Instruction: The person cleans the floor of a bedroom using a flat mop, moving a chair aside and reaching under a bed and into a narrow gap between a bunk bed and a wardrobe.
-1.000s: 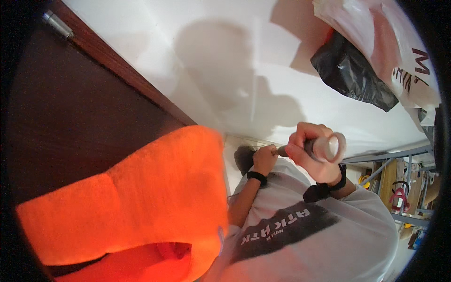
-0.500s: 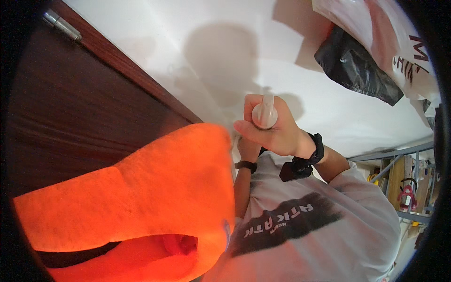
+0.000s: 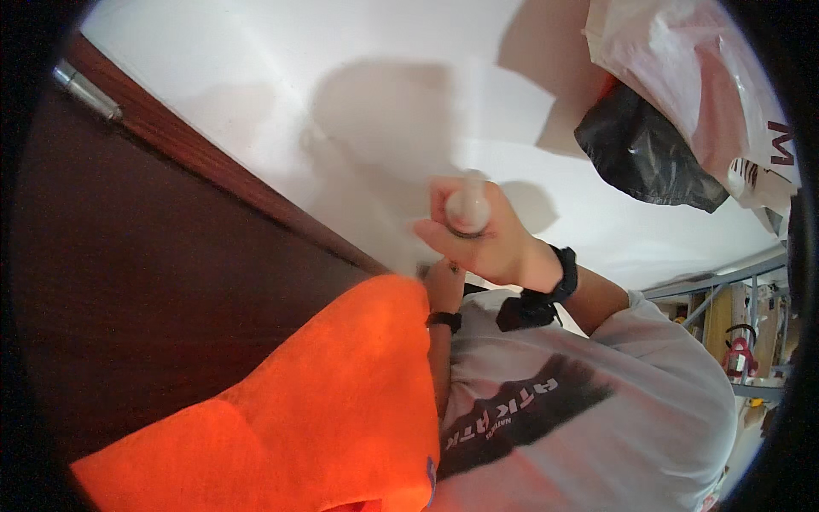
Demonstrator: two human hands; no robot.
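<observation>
My right hand (image 3: 499, 239) is wrapped round a pale thing with a round, whitish end (image 3: 468, 212) that faces up; its lower part is hidden and its kind is unclear. Around that wrist sits a black strap (image 3: 550, 294) with a dark block on it. Lower and to the left, my left hand (image 3: 444, 283) looks curled, with a dark band on the wrist. Its fingers are partly hidden, and whatever they hold cannot be made out. Close beside the left forearm hangs a large bright orange cloth (image 3: 316, 410), filling the lower left.
A dark brown wooden door (image 3: 153, 282) with a metal hinge (image 3: 89, 90) stands at left. White wall (image 3: 256, 51) lies beyond my hands. White and black plastic bags (image 3: 653, 149) hang at upper right. A metal-framed shelf (image 3: 751, 282) with items is at far right.
The orange cloth sits lower, and its dark opening has nearly left the view. The bar seen across the pale thing's round end is now blurred. Both hands keep their grip.
</observation>
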